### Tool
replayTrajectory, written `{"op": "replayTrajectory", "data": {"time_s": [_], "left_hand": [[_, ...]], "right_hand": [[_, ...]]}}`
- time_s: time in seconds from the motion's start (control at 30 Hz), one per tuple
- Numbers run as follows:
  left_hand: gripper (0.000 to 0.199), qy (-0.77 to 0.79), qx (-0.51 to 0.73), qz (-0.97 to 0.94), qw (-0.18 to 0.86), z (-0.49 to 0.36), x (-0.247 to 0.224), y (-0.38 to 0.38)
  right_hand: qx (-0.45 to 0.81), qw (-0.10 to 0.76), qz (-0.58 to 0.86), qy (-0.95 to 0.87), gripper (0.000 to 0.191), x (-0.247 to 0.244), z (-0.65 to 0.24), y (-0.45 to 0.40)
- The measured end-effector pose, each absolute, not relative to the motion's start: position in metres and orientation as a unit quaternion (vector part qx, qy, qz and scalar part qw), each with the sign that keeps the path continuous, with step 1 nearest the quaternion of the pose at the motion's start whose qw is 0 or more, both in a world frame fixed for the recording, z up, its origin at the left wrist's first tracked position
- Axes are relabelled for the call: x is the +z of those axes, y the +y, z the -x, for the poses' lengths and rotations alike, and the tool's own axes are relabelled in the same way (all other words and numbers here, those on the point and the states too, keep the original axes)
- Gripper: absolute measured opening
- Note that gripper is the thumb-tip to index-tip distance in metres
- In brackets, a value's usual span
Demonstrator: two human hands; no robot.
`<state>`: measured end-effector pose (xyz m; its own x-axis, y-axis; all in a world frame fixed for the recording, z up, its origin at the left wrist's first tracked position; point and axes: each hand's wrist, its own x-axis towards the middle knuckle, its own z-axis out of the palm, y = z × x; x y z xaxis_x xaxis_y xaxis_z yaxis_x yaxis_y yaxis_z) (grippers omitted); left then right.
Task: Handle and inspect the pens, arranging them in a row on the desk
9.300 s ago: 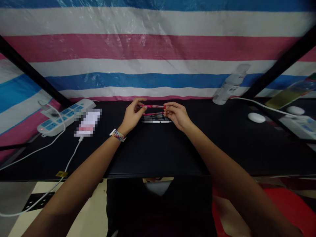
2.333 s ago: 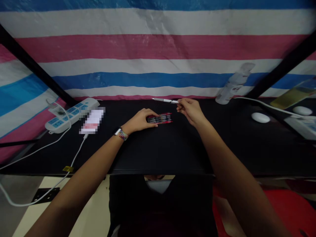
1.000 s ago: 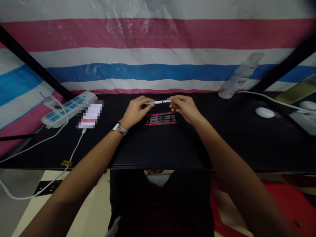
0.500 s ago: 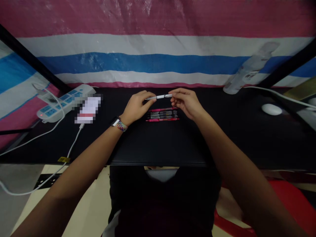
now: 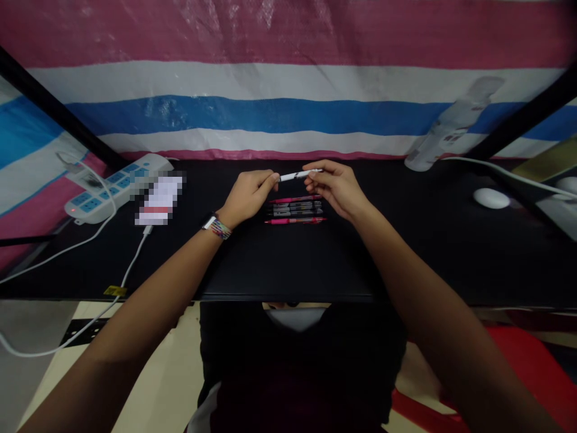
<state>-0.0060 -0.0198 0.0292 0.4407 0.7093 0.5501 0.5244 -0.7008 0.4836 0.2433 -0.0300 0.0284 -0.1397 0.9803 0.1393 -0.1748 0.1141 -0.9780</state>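
Note:
A white pen with a dark band is held in the air between my two hands. My left hand pinches its left end with thumb and fingers. The right end sits between the thumb and fingers of my right hand. Just below, several pens lie side by side on the black table: a pink pen nearest me, grey and black pens in the middle, and another pink pen at the far side. My right fingers hang close to the right ends of that row.
On the left lie a white power strip with a plugged-in cable and a blurred phone on a charging cord. A clear bottle and a white mouse stand to the right. Striped sheeting hangs behind the table.
The pen has shifted slightly right and its right end has tipped up. My left fingers have slid to its left tip. The row of pens stays put.

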Motion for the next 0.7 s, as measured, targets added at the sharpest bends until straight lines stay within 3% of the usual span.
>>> {"op": "replayTrajectory", "data": {"time_s": [0.2, 0.4, 0.53, 0.7], "left_hand": [[0.022, 0.377, 0.393, -0.828, 0.131, 0.0055, 0.0283, -0.021], [0.015, 0.354, 0.409, -0.834, 0.112, 0.0042, 0.032, -0.022], [0.032, 0.361, 0.402, -0.834, 0.114, 0.0035, 0.0338, -0.0216], [0.018, 0.371, 0.403, -0.825, 0.14, 0.0035, 0.0291, -0.0201]], "right_hand": [[0.546, 0.53, 0.38, -0.526, 0.016, 0.0264, -0.2436, -0.0291], [0.546, 0.536, 0.376, -0.523, 0.015, 0.0248, -0.2428, -0.0286], [0.547, 0.54, 0.375, -0.517, 0.015, 0.0244, -0.242, -0.0287], [0.544, 0.514, 0.386, -0.539, 0.017, 0.0237, -0.2381, -0.032]]}}
